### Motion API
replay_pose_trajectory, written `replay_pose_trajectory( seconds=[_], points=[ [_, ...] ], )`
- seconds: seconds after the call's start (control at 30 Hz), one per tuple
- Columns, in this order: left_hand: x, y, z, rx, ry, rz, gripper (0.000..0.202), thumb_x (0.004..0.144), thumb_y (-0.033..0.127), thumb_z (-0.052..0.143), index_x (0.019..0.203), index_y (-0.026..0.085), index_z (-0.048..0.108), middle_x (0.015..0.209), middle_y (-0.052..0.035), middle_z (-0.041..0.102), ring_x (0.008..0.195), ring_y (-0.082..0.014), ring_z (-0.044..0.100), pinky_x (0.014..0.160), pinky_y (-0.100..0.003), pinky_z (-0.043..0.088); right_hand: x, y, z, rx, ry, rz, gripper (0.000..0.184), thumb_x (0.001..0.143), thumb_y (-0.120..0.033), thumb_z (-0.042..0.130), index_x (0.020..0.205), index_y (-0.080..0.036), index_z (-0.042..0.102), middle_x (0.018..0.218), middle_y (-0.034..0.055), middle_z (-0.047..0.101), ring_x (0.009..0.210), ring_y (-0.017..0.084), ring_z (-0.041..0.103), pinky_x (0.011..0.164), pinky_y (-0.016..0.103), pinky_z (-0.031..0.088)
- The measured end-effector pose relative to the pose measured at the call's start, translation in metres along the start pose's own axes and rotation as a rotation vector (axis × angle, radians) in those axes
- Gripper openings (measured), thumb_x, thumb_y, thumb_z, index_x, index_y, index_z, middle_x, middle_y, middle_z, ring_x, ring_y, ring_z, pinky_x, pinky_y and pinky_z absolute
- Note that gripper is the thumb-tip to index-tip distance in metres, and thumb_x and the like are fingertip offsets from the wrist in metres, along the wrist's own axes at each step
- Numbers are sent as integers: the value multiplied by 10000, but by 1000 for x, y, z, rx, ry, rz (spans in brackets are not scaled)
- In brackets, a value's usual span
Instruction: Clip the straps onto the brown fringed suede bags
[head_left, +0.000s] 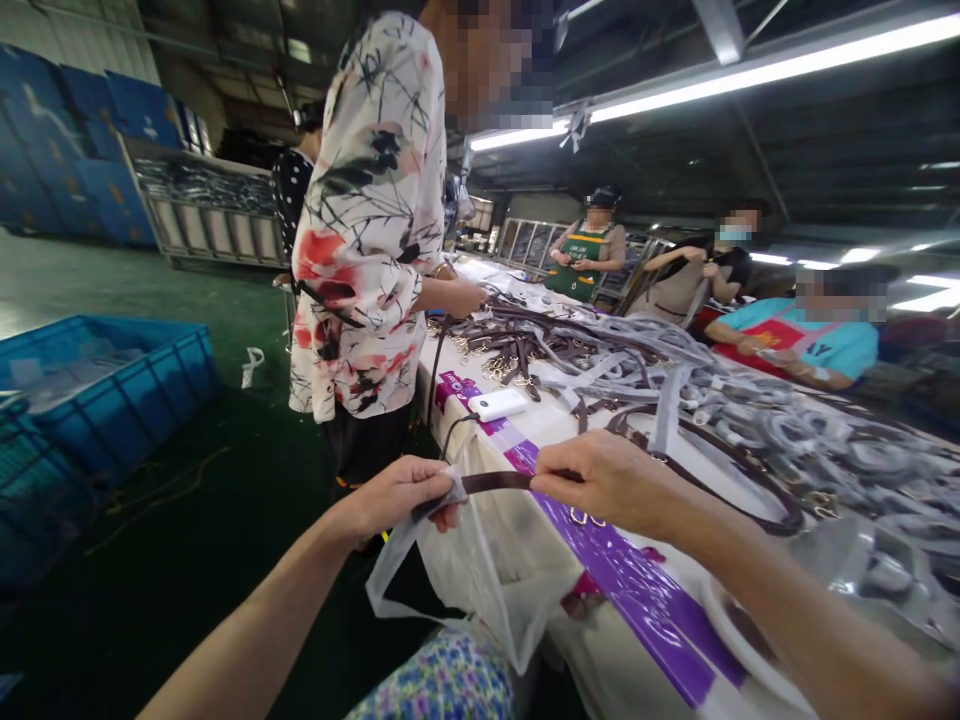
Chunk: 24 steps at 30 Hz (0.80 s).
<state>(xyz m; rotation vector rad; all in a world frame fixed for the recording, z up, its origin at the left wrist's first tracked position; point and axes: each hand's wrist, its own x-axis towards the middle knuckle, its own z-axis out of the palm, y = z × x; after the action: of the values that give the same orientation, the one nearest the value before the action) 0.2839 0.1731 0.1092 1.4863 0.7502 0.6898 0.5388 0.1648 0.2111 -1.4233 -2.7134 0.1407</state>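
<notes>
- The strap, dark brown and flat, spans the gap between the two hands, just off the near edge of the table. Its long axis runs nearly level from left to right, bowed a little and roughly in line with both fists.
- The left hand is out past the table's near edge. It pinches a clear sleeve between thumb and fingers, where the strap's left end meets it; how far the strap sits inside, I cannot tell.
- The right hand is clenched around the strap, above the taped edge. The strap leaves its thumb side and points left, straight at the left hand; its course beyond the fist is hidden.
- So the sleeve lies to the left of the right hand, along the strap's own line, and the left hand is the nearer one to it.
- The sleeve's loose length hangs in folds below the left hand, in front of the table's side, above the patterned cloth on the person's lap.
- Purple tape runs along the near edge. Gold clasps show just under the right hand; whether they belong to this strap is unclear.
- Farther along that edge sits a white device, near a co-worker's hand.
</notes>
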Motion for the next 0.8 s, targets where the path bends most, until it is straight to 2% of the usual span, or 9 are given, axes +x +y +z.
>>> replay_pose_trajectory(
  seconds=[0.13,0.2,0.3,0.4,0.5,0.63,0.73,0.8],
  points=[
    [9,-5,5,-25,-67,41,507,832,600,599,773,106,697,718,-58,666,646,-124,570,619,-214,432,9,-17,-14,194,-63,-67,310,877,-323,518,609,-182,583,501,-70,370,481,71,329,487,246,205],
    [13,-5,8,-55,-119,53,518,816,615,614,811,106,712,760,-69,686,683,-134,581,656,-221,439,13,-21,-22,214,-124,-89,307,870,-320,534,600,-182,581,488,-78,353,470,65,314,479,243,204],
    [20,-1,17,-112,-186,83,497,840,599,597,889,115,705,737,-61,676,653,-134,568,625,-228,429,21,-30,-22,142,-164,-110,286,842,-266,573,570,-178,568,477,-81,330,465,63,291,483,258,191],
    [25,4,22,-95,-207,119,491,856,602,565,849,122,665,584,10,548,503,-87,439,509,-206,334,25,-30,-13,133,-154,-108,255,837,-248,586,592,-175,586,502,-73,372,496,67,329,507,260,212],
    [19,8,6,37,-153,153,487,863,596,554,737,129,603,547,56,407,485,-65,292,470,-205,211,18,-9,-18,223,-189,-56,256,855,-303,559,638,-174,604,519,-64,416,509,75,369,513,249,253],
    [-4,14,-39,195,-19,158,494,863,610,537,720,139,580,565,56,396,515,-75,304,475,-204,222,-2,28,-61,316,-156,77,323,840,-455,541,712,-173,633,540,-51,456,516,94,393,507,247,290],
    [-16,22,-59,234,45,111,505,846,631,543,750,139,598,561,41,454,516,-86,371,472,-200,263,-10,30,-96,271,-114,116,376,822,-522,539,713,-178,643,531,-58,434,505,91,368,494,246,272],
    [-17,28,-58,191,53,74,512,838,639,548,820,133,624,579,20,523,514,-97,424,464,-201,289,-9,18,-111,205,-97,108,369,808,-516,547,692,-181,650,526,-64,408,497,85,342,481,246,250]
  ],
)
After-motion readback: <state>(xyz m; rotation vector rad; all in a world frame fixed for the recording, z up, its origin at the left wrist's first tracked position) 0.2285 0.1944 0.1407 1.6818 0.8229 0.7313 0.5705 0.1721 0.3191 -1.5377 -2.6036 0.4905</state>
